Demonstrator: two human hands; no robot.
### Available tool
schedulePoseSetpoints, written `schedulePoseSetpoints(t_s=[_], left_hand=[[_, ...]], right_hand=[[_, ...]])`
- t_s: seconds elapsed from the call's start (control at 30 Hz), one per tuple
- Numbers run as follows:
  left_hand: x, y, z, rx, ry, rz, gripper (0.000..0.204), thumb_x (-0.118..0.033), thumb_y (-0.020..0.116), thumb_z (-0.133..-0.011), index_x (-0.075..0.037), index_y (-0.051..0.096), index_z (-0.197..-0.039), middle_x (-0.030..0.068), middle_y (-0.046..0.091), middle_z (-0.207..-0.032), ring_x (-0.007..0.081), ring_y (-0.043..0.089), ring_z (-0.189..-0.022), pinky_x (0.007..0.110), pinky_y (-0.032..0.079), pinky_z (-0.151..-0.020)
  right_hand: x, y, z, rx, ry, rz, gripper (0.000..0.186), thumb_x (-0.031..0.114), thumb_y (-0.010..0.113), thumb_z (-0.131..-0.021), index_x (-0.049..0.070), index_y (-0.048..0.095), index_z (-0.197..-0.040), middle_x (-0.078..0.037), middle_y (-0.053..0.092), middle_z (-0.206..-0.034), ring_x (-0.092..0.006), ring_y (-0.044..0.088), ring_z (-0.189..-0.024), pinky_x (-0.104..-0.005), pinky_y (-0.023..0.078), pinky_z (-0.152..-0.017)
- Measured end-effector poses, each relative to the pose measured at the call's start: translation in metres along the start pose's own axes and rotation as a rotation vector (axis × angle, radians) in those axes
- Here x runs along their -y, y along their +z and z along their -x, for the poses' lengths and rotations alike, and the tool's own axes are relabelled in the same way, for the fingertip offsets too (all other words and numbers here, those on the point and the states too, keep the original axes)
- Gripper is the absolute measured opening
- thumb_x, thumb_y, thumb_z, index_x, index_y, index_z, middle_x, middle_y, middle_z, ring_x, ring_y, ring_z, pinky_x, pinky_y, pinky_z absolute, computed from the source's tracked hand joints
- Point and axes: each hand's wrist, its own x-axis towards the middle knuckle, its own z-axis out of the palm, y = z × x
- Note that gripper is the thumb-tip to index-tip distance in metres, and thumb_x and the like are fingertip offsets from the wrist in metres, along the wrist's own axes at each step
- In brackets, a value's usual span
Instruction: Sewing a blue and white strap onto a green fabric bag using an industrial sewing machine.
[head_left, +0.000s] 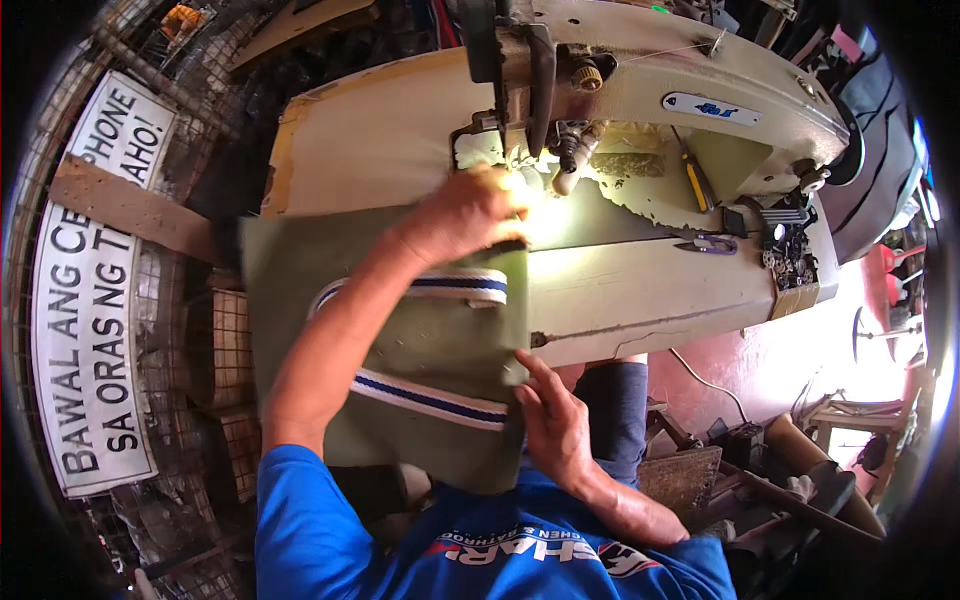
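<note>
A large olive-green fabric piece [420, 340] hangs over the near edge of the sewing table and down across my lap. Two strips of white webbing with a dark blue stripe lie on it: an upper strap [455, 287] and a lower strap [430, 400]. My left hand [465, 212] is at the fabric's top right corner, just below the presser area of the sewing machine [640, 75]. Its fingers are curled, but motion and lamp glare blur them. Lower down, my right hand [558, 420] grips the fabric's right edge, index finger stretched along it.
On the machine bed lie yellow-and-black-handled pliers [695, 175] and small thread snips [710, 245]. Metal parts [790, 245] cluster at the table's right end. A lettered sign [95, 290] hangs on wire mesh at left. Boards and a roll [820, 475] clutter the lower right floor.
</note>
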Motion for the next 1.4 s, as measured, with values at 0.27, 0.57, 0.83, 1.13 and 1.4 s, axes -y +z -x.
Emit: schedulePoseSetpoints(t_s=[0.27,0.57,0.83,1.13,1.4], left_hand=[[-0.007,0.049,0.021,-0.477,-0.24,0.012,0.04,-0.026,0.085,-0.065,-0.004,0.064,-0.091,0.0082,0.059,-0.098,0.0289,0.057,-0.096,0.044,0.046,-0.087],[-0.011,0.039,0.029,-0.291,-0.16,-0.101,0.012,-0.006,0.07,-0.077,-0.003,0.068,-0.089,0.0075,0.063,-0.089,0.0279,0.058,-0.087,0.039,0.048,-0.082],[0.019,0.031,0.022,-0.492,-0.432,0.317,0.038,0.004,0.058,-0.083,-0.004,0.056,-0.12,0.0164,0.065,-0.112,0.0344,0.061,-0.101,0.044,0.048,-0.095],[-0.046,0.045,0.042,-0.179,-0.435,0.031,0.064,-0.006,0.056,-0.091,0.007,0.025,-0.146,0.0244,0.057,-0.127,0.0383,0.054,-0.12,0.046,0.034,-0.112],[-0.044,0.041,0.044,-0.05,-0.367,-0.317,0.05,-0.022,0.055,-0.096,0.005,0.046,-0.136,0.0234,0.053,-0.135,0.036,0.049,-0.129,0.054,0.028,-0.114]], right_hand=[[0.005,-0.032,-0.049,-0.084,-0.484,0.551,0.04,0.004,0.068,-0.084,0.006,0.061,-0.123,-0.008,0.056,-0.077,-0.0239,0.058,-0.064,-0.0355,0.048,-0.055],[-0.003,-0.041,-0.147,0.044,-0.71,0.773,0.045,0.017,0.068,-0.084,0.0,0.057,-0.124,-0.017,0.059,-0.124,-0.033,0.057,-0.114,-0.0439,0.042,-0.099],[0.003,-0.043,-0.147,0.098,-0.681,0.87,0.045,0.023,0.066,-0.088,-0.002,0.057,-0.124,-0.02,0.057,-0.13,-0.0324,0.054,-0.123,-0.0448,0.038,-0.106],[-0.001,-0.043,-0.144,0.075,-0.689,0.85,0.043,0.02,0.066,-0.086,-0.002,0.059,-0.122,-0.019,0.057,-0.13,-0.0327,0.053,-0.124,-0.0457,0.037,-0.108],[-0.001,-0.043,-0.144,0.08,-0.691,0.86,0.043,0.019,0.066,-0.085,-0.002,0.058,-0.122,-0.019,0.058,-0.13,-0.0321,0.052,-0.125,-0.0452,0.037,-0.107]])
